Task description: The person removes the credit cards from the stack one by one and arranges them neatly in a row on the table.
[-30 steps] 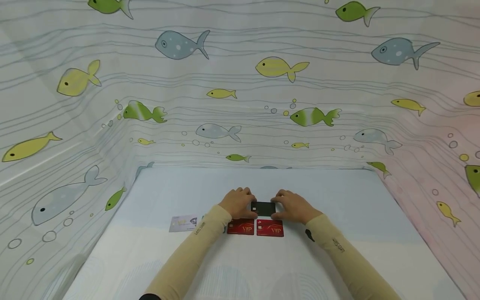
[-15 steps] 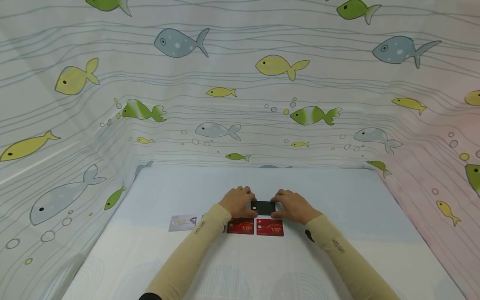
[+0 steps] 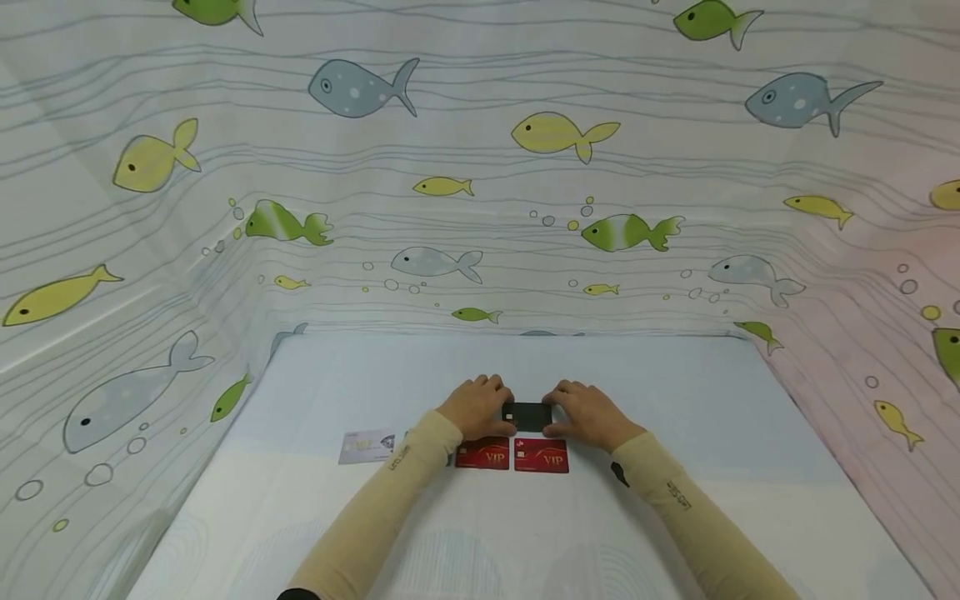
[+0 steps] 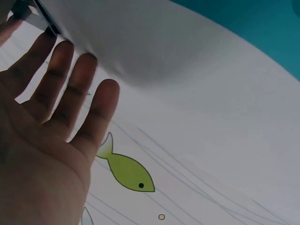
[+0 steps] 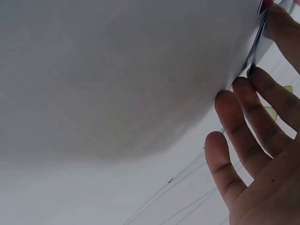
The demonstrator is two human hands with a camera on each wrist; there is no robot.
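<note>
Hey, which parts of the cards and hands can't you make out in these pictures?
Head view: most of the teal card, behind the left sleeve.
Head view: part of the top edge of the left red card, behind the left hand.
Head view: any fine print on the black card, too small to read.
Right wrist view: the base of the right hand, cut off by the picture's edge.

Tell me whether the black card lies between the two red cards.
No, in the head view the black card lies beyond the red cards, which sit side by side.
</note>
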